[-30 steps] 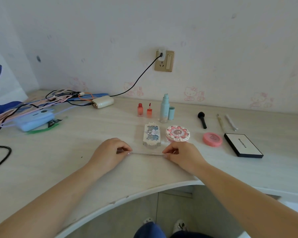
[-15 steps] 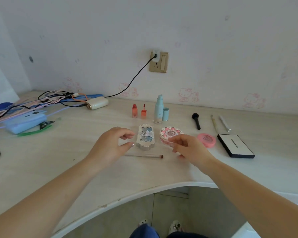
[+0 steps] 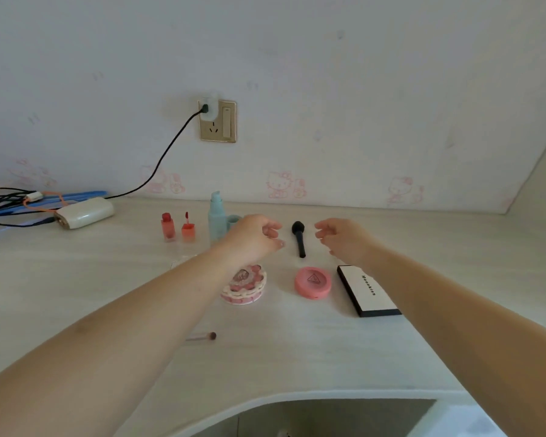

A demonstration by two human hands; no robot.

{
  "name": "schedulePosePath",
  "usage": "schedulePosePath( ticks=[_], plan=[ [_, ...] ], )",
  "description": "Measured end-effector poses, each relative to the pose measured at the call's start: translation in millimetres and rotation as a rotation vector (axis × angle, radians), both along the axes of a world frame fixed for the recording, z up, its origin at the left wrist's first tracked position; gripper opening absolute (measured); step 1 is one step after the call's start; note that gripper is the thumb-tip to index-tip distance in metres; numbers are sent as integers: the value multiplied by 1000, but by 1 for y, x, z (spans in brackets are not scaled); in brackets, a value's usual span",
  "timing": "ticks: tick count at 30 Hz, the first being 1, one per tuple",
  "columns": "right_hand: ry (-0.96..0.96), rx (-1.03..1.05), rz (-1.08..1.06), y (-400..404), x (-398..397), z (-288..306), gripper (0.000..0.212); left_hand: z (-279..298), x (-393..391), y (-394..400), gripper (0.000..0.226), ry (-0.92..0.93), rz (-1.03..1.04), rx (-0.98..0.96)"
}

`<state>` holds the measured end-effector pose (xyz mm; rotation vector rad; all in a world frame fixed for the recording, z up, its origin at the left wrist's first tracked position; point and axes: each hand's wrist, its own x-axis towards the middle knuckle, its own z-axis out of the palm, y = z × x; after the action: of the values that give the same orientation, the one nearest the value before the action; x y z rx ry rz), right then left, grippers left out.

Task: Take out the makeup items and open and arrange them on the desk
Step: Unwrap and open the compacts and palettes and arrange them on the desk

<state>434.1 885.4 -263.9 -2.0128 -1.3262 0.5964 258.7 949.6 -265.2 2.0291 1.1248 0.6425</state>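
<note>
Left hand (image 3: 255, 236) and right hand (image 3: 344, 239) raised either side of black brush (image 3: 298, 238), fingers loosely curled, holding nothing. Pink compact (image 3: 312, 282) just beside black palette (image 3: 368, 291) on tabletop (image 3: 76, 288).

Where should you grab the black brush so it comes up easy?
Take the black brush by its thin handle, the end nearer the person, probably from above with a pinch across its width. It lies flat on the desk, bristle head toward the wall, so the handle keeps fingers off the bristles. Both hands, left and right, hover either side, holding nothing.
</note>
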Motion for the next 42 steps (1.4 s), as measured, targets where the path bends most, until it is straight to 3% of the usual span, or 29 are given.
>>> schedulePosePath(
  ticks=[4,8,14,19,23,27,30,35,42],
  plan=[
    [-157,-102,74,27,5,-13,43,-16,40,26,58,355,-25,63],
    [-249,-131,123,46,7,-22,43,-30,61,43,53,477,-18,46],
    [-101,-89,96,61,13,-36,47,-43,77,56,27,456,-34,68],
    [108,37,31,60,8,-41,46,-42,77,54,39,312,-19,27],
    [408,182,-44,51,-2,-31,47,-35,62,47,37,174,-5,111],
    [570,341,-89,28,-11,-14,67,-19,32,25,37,74,-10,192],
    [671,394,-114,12,-11,-10,67,-7,16,8,36,49,-71,233],
    [581,284,82,-26,-38,-5,26,1,-51,-33,30,29,-131,243],
    [305,143,322,-68,-113,-11,22,-15,-156,-75,24,9,-44,238]
  ],
)
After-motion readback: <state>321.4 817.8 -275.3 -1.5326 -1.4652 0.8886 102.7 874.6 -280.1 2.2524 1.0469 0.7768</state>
